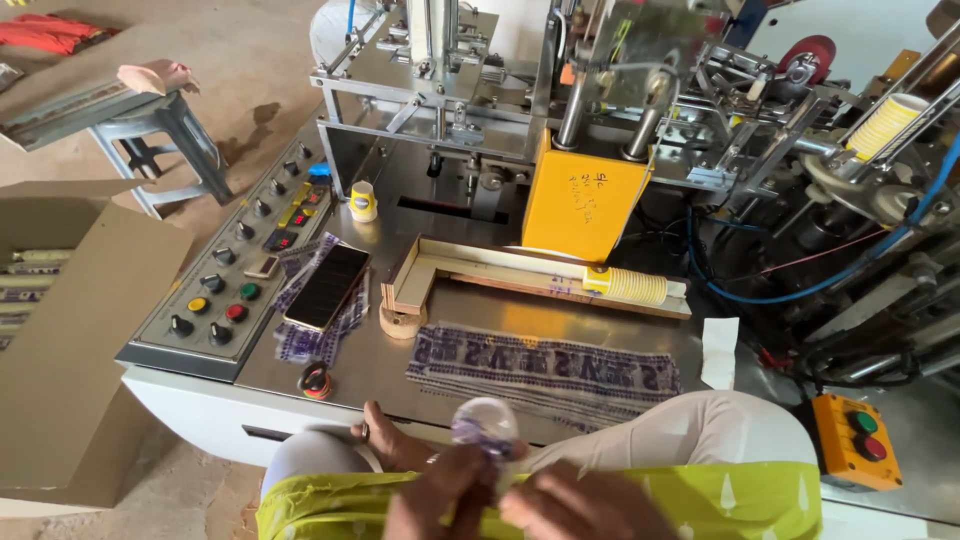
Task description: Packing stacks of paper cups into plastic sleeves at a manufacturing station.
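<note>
Leftmost, an open cardboard box (70, 330) is being kept on the floor, beside a control panel (235, 270) of coloured knobs. Next, a dark phone (327, 286) is lying on the steel table (400, 375), near a flat printed plastic sleeve (545, 367). Low in the middle, a stack of paper cups (485, 422) (wrapped in clear printed film) is being gripped by the left hand (440, 495), fingers curled around it. Its lower part is being pinched by the right hand (580, 505), fingers pressed together.
</note>
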